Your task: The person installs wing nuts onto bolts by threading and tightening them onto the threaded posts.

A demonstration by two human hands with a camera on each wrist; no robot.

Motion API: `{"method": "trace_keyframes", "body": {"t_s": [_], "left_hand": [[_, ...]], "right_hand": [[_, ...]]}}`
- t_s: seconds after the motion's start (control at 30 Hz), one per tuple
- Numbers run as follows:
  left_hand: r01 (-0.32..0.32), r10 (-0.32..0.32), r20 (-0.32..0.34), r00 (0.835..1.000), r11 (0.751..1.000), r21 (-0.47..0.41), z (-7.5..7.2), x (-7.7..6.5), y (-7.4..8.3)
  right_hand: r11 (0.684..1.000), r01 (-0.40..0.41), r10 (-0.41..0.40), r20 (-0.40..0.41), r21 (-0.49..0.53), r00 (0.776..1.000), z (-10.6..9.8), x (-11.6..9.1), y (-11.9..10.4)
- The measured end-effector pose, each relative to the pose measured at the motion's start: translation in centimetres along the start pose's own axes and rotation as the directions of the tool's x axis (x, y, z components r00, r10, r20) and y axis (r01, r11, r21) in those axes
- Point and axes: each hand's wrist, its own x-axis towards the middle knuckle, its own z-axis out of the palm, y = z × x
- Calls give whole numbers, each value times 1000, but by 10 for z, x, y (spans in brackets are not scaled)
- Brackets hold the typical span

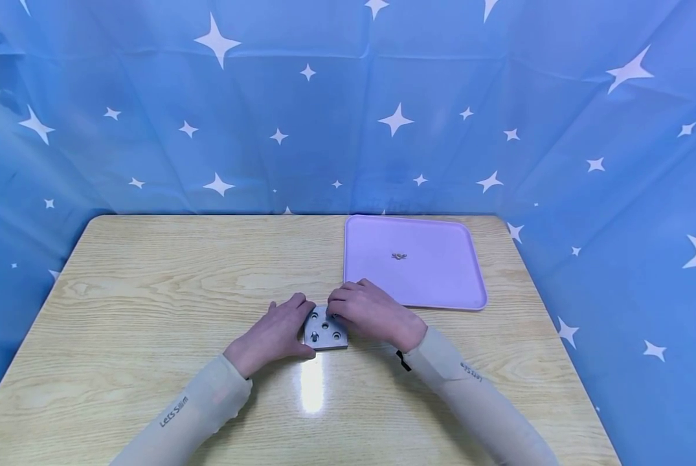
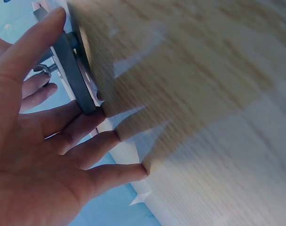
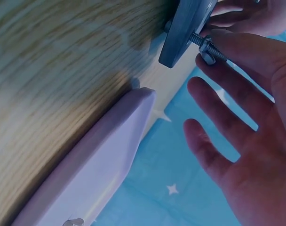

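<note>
A grey metal plate with several holes sits between my hands in the head view. My left hand grips it by opposite edges, with the thumb on the near side and fingers on the far side. Threaded bolts stand up out of the plate, one bolt showing at its near left hole. At the far right corner, my right hand pinches a wing nut on a bolt between thumb and index finger. Its other fingers are spread in the right wrist view. From above, this hand hides that corner.
A lilac tray lies at the back right of the wooden table, close to my right hand. One more wing nut lies in it. A blue curtain with white stars hangs behind the table and along its sides.
</note>
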Motion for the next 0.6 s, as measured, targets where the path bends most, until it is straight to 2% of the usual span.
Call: {"method": "trace_keyframes", "body": {"t_s": [0.3, 0.6], "left_hand": [[-7, 7, -4, 1000, 1000, 5, 0, -1, 0], [-16, 16, -13, 1000, 1000, 8, 1, -1, -1]], "right_hand": [[999, -16, 14, -49, -28, 999, 6, 3, -3], [996, -76, 73, -89, -35, 993, 11, 7, -7]]}}
